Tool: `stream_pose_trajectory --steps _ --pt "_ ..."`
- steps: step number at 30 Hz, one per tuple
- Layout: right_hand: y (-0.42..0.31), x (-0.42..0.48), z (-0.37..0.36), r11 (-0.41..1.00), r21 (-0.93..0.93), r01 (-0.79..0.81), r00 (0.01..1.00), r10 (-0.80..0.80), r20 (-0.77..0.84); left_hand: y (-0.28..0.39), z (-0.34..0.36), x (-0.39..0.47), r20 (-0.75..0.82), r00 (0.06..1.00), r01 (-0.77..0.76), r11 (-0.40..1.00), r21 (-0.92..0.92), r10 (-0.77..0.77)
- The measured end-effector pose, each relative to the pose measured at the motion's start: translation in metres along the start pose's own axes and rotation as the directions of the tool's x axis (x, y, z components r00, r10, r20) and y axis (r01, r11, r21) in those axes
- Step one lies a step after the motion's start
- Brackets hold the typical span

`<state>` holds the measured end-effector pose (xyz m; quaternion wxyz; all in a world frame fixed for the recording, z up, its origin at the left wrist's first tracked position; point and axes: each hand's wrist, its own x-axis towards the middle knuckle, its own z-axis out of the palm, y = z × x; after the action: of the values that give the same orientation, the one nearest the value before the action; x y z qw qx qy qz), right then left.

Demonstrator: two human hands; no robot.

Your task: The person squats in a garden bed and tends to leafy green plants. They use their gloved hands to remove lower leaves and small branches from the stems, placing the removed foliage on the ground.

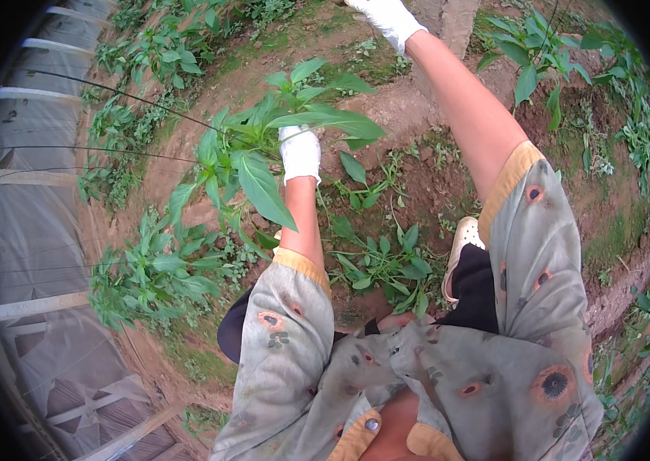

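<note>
My left hand (300, 151), in a white glove, reaches into a tall green pepper plant (264, 173). Leaves cover its fingers, so whether they grip a stem is hidden. My right hand (385, 23), gloved in white too, stretches far forward to the top edge of the view. Its fingers are mostly cut off there, over bare soil and low weeds, and what they touch cannot be seen. Between my feet and below the left hand, a low bunch of green leafy stems (385, 265) spreads over the soil.
Thin dark strings (129, 92) run from the plant towards the left. Plastic sheeting (37, 230) with pale slats borders the left side. More pepper plants (158, 265) grow at left and right (532, 49). A light clog (466, 239) is on my right foot.
</note>
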<state>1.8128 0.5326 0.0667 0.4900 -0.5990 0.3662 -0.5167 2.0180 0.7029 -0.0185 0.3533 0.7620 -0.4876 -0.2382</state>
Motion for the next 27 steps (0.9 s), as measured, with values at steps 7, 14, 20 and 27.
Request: stream_pose_trajectory --steps 7,14,20,27 --pt "-0.013 -0.111 0.009 0.739 -0.601 0.305 0.930 -0.366 0.022 -0.033 -0.066 0.004 0.183 0.957 -0.226 0.974 -0.023 0.226" --pt "-0.052 -0.195 0.099 0.985 -0.146 0.094 0.888 -0.017 0.460 -0.053 -0.070 0.019 0.305 0.952 0.246 0.515 -0.821 0.031" --pt "0.004 -0.214 0.127 0.848 -0.411 0.335 0.929 -0.223 0.296 0.045 -0.081 -0.024 0.550 0.811 0.513 0.697 -0.501 -0.201" --pt "0.049 -0.207 0.157 0.901 -0.406 0.151 0.970 -0.055 0.238 0.000 -0.111 -0.032 0.520 0.803 -0.018 0.883 -0.469 0.292"
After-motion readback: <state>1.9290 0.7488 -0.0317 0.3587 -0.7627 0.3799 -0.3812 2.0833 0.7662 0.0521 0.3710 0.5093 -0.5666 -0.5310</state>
